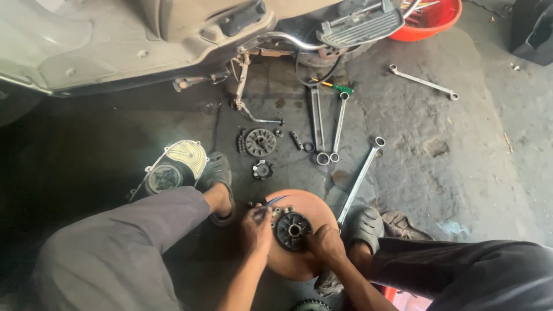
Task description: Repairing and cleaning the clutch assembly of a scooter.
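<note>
I squat over an orange round tray (314, 207) on the concrete floor. A dark round finned metal part (292, 231) lies in the tray. My right hand (326, 242) grips its right rim. My left hand (256, 228) holds a thin blue-tipped pointed tool (272, 203) just left of the part. A few small rollers lie in the tray beside my left hand.
A scooter body (144, 34) stands at the top. Several long wrenches (340, 124) lie on the floor, one (360, 178) beside the tray. A round clutch part (260, 141), a small gear (262, 169) and a white cover (173, 164) sit nearby. A red basin (429, 23) stands at the back.
</note>
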